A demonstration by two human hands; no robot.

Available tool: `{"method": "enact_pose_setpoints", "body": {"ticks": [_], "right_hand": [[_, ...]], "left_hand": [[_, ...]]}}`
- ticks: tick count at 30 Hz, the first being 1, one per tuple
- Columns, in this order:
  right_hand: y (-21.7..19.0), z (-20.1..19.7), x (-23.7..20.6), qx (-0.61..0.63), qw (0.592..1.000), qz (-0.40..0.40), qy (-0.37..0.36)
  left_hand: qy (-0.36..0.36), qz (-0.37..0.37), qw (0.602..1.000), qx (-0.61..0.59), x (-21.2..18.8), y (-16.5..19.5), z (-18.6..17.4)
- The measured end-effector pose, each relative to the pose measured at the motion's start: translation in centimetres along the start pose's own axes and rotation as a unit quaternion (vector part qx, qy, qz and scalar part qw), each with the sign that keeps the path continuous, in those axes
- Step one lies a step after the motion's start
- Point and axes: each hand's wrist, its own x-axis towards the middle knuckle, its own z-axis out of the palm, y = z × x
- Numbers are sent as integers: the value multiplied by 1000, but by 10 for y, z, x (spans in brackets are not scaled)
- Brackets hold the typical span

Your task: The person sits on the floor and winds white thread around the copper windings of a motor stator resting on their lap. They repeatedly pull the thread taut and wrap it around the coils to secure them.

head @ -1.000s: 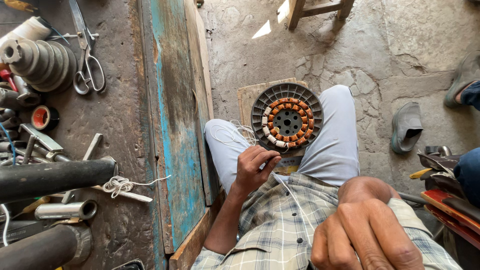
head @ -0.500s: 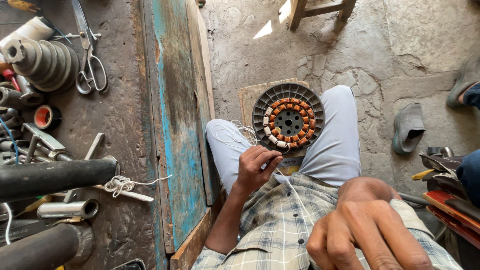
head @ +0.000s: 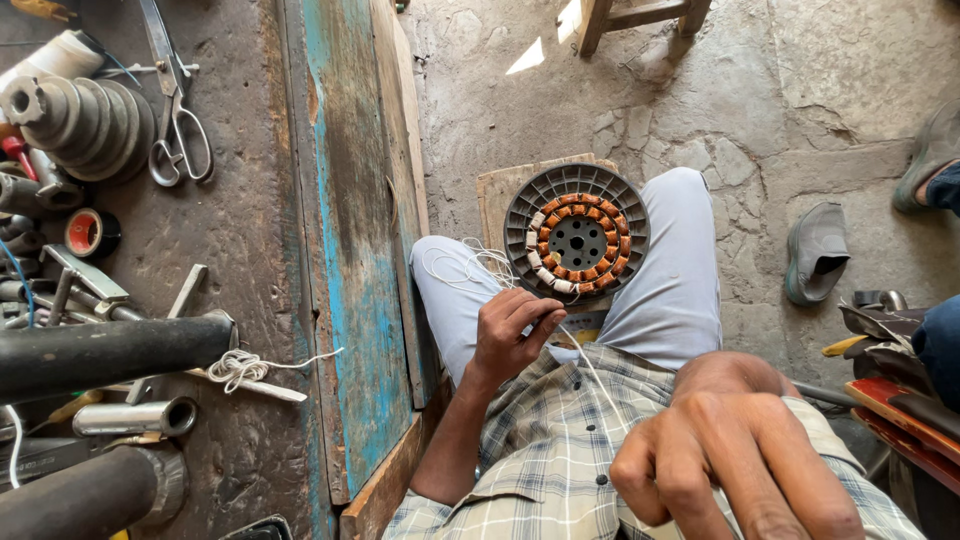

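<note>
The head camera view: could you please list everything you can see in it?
Motor stator: one, grey ring with copper-orange and white coils, on a wooden board between the knees.
White thread: one, loose loops on the left thigh, a taut strand running toward the raised hand.
Scissors: one pair, steel, on the bench at upper left.
Stepped pulley: one, grey, beside the scissors.
Tape roll: one, red, left bench.
Black pipes: two, lower left.
Sandal: one, grey, on the floor at right.
Wooden stool: one, top edge.
Left hand: fingers pinching the thread near the stator.
Right hand: closed, close to the camera, pulling the strand.
</note>
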Motion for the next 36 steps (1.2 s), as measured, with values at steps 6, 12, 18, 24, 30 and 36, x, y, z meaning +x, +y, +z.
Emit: {"method": "enact_pose_setpoints", "body": {"ticks": [6, 12, 18, 24, 30, 36], "right_hand": [[4, -9, 3, -68, 996, -51, 38], [16, -8, 4, -98, 984, -109, 105], [12, -4, 6, -118, 973, -123, 157], [-5, -16, -8, -146, 973, -134, 119], [3, -6, -53, -463, 766, 192, 403], [27, 9, -104, -556, 583, 371, 462]], "left_hand": [[-4, 1, 1000, -4, 1, 1, -2], [-2, -2, 1000, -1, 3, 2, -2], [2, 4, 1000, -5, 3, 1, -1], [-9, -9, 1000, 2, 2, -1, -1], [-23, -52, 988, -141, 3, 6, -9], [-97, -50, 986, -126, 4, 17, -1]]}}
